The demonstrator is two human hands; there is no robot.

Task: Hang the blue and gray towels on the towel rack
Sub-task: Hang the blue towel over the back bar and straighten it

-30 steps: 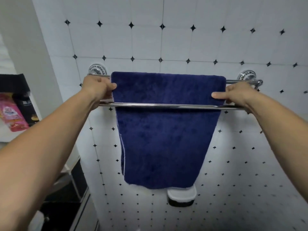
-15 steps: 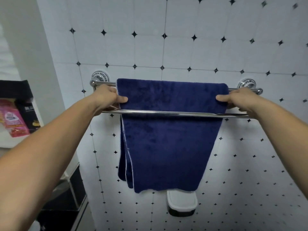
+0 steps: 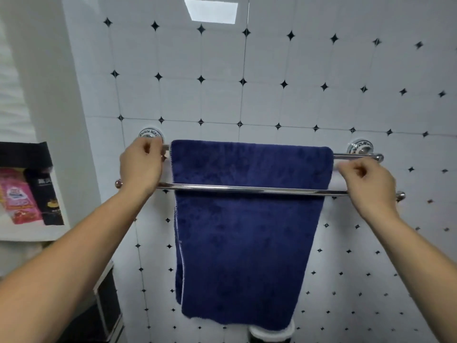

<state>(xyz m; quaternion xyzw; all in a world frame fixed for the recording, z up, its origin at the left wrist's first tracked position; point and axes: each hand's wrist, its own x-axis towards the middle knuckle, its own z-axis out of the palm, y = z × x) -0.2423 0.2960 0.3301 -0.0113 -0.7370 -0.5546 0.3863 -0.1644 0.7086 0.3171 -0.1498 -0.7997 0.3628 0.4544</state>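
Blue towel (image 3: 247, 219) over rack's rear bar (image 3: 356, 155), hands beside.

Two bare forearms and hands, nothing worn

The left hand (image 3: 141, 167) and right hand (image 3: 368, 186) carry no rings, watch, or gloves; both forearms are uncovered from the wrists back to the frame edge, with no sleeve showing.

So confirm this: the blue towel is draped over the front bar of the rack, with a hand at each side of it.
Not the front bar. In the head view the blue towel hangs over the rear bar and passes behind the front bar. The left hand and right hand do flank it.
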